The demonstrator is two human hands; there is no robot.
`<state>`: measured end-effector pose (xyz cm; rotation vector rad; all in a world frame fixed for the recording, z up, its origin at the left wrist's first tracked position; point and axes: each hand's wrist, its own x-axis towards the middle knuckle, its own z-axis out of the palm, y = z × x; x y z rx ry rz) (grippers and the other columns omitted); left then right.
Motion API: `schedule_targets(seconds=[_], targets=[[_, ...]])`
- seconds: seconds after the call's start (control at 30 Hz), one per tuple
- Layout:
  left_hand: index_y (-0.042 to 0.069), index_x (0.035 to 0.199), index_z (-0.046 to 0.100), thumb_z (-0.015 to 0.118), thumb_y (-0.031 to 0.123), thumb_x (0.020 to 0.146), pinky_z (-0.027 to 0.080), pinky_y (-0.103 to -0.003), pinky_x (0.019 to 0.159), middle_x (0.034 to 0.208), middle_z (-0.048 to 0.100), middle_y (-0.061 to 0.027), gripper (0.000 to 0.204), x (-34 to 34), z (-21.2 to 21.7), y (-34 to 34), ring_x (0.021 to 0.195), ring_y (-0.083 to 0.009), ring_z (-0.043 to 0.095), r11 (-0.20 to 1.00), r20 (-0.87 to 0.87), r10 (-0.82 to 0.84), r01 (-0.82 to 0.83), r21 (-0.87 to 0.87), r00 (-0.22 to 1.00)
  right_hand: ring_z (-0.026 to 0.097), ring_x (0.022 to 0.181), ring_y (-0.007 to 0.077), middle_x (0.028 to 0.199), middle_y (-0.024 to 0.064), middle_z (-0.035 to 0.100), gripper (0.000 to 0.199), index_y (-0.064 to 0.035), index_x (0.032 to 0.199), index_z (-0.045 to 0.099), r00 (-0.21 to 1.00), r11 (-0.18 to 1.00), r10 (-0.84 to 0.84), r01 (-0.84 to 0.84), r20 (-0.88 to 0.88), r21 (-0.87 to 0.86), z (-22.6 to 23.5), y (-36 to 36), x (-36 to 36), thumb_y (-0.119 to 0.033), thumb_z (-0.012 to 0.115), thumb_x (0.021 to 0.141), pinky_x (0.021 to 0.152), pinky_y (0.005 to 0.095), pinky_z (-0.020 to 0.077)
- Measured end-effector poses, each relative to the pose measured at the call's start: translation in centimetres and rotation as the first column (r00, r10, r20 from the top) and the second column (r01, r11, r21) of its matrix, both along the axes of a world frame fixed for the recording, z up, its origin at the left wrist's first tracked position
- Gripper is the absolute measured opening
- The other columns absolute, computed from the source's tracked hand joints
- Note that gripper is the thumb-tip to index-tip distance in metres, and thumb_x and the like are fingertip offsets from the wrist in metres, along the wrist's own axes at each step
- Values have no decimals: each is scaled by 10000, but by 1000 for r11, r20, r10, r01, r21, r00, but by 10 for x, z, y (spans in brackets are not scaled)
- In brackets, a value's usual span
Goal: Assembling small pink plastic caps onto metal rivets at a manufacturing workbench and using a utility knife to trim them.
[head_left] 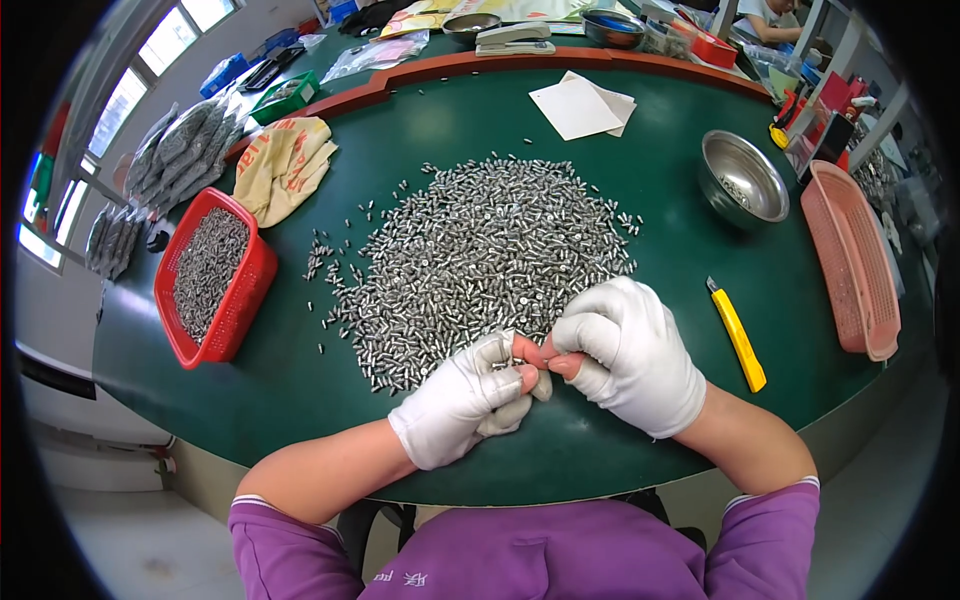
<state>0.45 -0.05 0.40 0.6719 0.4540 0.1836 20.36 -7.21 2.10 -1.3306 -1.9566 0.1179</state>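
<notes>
In the head view, the fingertips of the left hand (455, 405) and the right hand (632, 350) met at the near edge of the metal pieces (490, 240); anything pinched between them was too small to make out, so their grip could not be told. Short, shiny and rounded, these lay heaped on the smooth green worktop (665, 150), long axes pointing every way. White fabric gloves (660, 385) left some fingertips bare.

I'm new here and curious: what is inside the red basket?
The red basket holds many small grey parts. Only their top layer shows; it covers anything beneath.
</notes>
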Motion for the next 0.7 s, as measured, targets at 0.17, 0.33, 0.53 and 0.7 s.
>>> schedule_targets(seconds=[0.17,0.33,0.53,0.7], targets=[[92,1077,527,596,197,937,255,-175,459,872,574,-30,188,1,2,-2,534,-36,343,1000,-39,-2,2,4,999,561,829,250,871,22,592,121,-141,846,651,992,992,43,-56,-115,-112,-6,0,-2,-188,701,747,732,376,458],[83,1042,542,593,208,940,261,-180,458,868,575,-28,170,1,1,0,533,-38,353,1000,-7,-11,11,21,1000,574,832,252,856,35,595,117,-134,839,666,990,992,-117,120,77,-43,-5,2,2,-173,697,733,728,376,471],[90,1038,561,571,270,952,272,-175,475,876,575,-19,200,-1,-1,0,550,-41,372,999,34,-16,15,29,999,583,800,251,844,38,605,134,-112,780,652,957,990,-50,85,285,-113,-6,6,4,-157,715,671,666,374,463],[99,1057,573,548,301,959,277,-168,492,888,569,-14,226,-2,0,1,574,-45,390,999,-33,0,1,48,999,575,798,249,835,39,587,145,-115,780,630,936,992,-50,88,348,-95,-5,5,0,-149,713,665,676,376,458]])
